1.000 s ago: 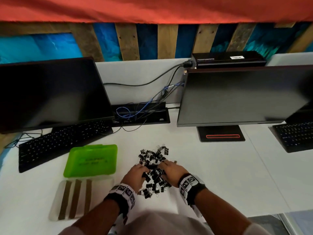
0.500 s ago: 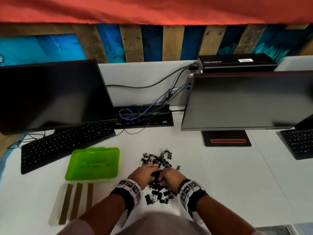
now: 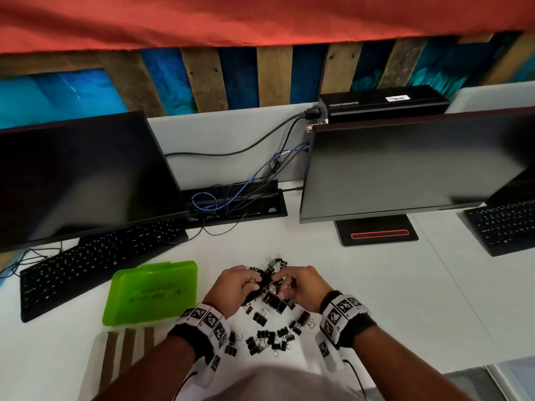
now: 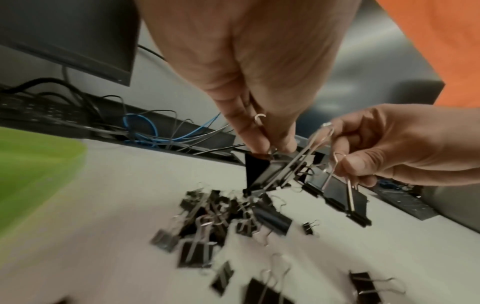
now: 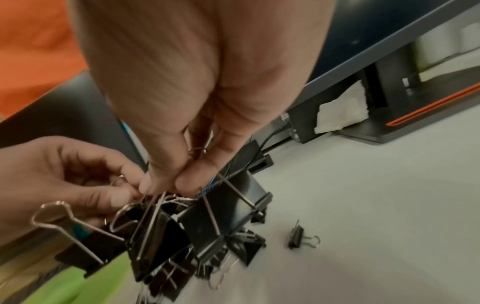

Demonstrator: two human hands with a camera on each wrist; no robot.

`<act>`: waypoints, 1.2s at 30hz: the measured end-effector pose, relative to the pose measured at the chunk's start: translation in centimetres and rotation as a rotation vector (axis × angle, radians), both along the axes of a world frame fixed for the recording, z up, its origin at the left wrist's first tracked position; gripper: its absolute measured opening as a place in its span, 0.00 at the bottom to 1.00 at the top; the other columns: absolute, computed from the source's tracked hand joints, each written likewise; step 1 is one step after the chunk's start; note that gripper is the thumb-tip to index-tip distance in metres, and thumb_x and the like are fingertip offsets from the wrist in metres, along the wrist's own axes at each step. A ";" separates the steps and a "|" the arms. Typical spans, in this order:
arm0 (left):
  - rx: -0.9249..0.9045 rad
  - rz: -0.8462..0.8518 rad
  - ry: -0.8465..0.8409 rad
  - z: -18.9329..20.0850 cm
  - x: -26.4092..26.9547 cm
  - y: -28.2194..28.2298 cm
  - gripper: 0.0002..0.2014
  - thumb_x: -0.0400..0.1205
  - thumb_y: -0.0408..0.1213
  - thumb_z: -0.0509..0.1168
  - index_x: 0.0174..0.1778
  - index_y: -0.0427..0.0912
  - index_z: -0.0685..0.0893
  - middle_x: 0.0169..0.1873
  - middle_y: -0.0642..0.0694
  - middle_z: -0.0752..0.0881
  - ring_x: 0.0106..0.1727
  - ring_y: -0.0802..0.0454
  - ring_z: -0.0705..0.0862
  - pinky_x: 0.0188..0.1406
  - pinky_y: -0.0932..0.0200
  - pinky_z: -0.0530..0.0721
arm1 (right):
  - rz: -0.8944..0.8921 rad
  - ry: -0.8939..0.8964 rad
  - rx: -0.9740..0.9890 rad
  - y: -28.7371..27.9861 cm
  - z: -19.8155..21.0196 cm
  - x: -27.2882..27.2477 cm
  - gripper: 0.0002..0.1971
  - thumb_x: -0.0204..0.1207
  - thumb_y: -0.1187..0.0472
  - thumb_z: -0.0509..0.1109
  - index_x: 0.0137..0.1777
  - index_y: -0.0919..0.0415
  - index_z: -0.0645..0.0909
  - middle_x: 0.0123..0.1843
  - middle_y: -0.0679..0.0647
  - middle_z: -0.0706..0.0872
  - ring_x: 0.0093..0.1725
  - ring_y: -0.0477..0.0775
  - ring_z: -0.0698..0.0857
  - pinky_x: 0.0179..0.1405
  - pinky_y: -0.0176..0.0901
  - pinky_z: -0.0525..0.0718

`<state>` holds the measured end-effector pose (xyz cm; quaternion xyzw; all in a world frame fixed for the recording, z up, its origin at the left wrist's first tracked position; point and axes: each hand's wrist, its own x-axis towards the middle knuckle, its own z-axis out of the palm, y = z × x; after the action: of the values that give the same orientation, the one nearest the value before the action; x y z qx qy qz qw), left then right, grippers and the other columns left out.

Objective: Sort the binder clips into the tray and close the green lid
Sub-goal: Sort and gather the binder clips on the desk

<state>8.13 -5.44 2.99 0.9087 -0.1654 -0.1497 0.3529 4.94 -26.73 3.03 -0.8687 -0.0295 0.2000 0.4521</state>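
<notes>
Several black binder clips (image 3: 269, 340) lie scattered on the white desk in front of me. My left hand (image 3: 237, 287) and right hand (image 3: 301, 285) hold a tangled bunch of large clips (image 3: 270, 287) between them, just above the pile. In the left wrist view my left hand (image 4: 272, 148) pinches one big clip (image 4: 262, 172) at its top. In the right wrist view my right hand (image 5: 167, 185) pinches wire handles of the bunch (image 5: 207, 216). The green lid (image 3: 153, 293) lies open to the left. The clear tray (image 3: 95, 363) with brown strips sits nearer to me.
Two dark monitors (image 3: 81, 178) (image 3: 411, 166) stand at the back. A black keyboard (image 3: 95, 264) lies behind the lid, and a second keyboard (image 3: 503, 224) sits at the far right. A cable box (image 3: 231, 201) is between the monitors. The desk edge (image 3: 463, 369) runs at the lower right.
Both hands have come up out of the pile, holding a tangled bunch of clips between them. Loose clips now show on the desk below the wrists.
</notes>
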 end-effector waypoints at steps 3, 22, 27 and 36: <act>-0.036 -0.007 -0.001 0.7 -0.1 -2.5 0.08 0.77 0.35 0.69 0.51 0.48 0.88 0.45 0.51 0.85 0.44 0.57 0.83 0.48 0.74 0.75 | -0.099 0.022 0.038 -2.5 0.7 -0.7 0.17 0.68 0.64 0.79 0.54 0.48 0.84 0.43 0.54 0.90 0.35 0.45 0.87 0.40 0.30 0.85; -0.023 -0.206 0.188 -2.5 -3.8 -18.5 0.09 0.77 0.31 0.68 0.51 0.45 0.87 0.52 0.47 0.87 0.47 0.57 0.85 0.52 0.70 0.80 | -0.247 0.074 -0.149 -16.4 -2.2 -7.6 0.22 0.71 0.73 0.68 0.61 0.51 0.79 0.35 0.43 0.87 0.38 0.42 0.87 0.43 0.32 0.85; -0.113 -0.279 0.253 -3.2 -4.3 -18.1 0.21 0.79 0.21 0.58 0.63 0.45 0.81 0.61 0.48 0.83 0.62 0.58 0.82 0.64 0.68 0.79 | -0.319 0.008 -0.075 -18.3 -3.1 -7.8 0.31 0.69 0.80 0.63 0.68 0.51 0.74 0.51 0.48 0.85 0.51 0.49 0.84 0.49 0.27 0.81; 0.138 -0.373 0.115 -3.5 -1.9 -17.2 0.46 0.69 0.09 0.48 0.79 0.54 0.58 0.79 0.56 0.61 0.79 0.56 0.62 0.74 0.71 0.58 | -0.140 0.018 -0.286 -18.1 -3.8 -7.5 0.36 0.63 0.56 0.81 0.71 0.43 0.70 0.72 0.45 0.70 0.70 0.48 0.72 0.74 0.49 0.71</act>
<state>6.28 -22.59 -0.48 0.8743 -0.2995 -0.2753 0.2647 -2.52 -44.86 -0.75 -0.9224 0.0638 0.1781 0.3367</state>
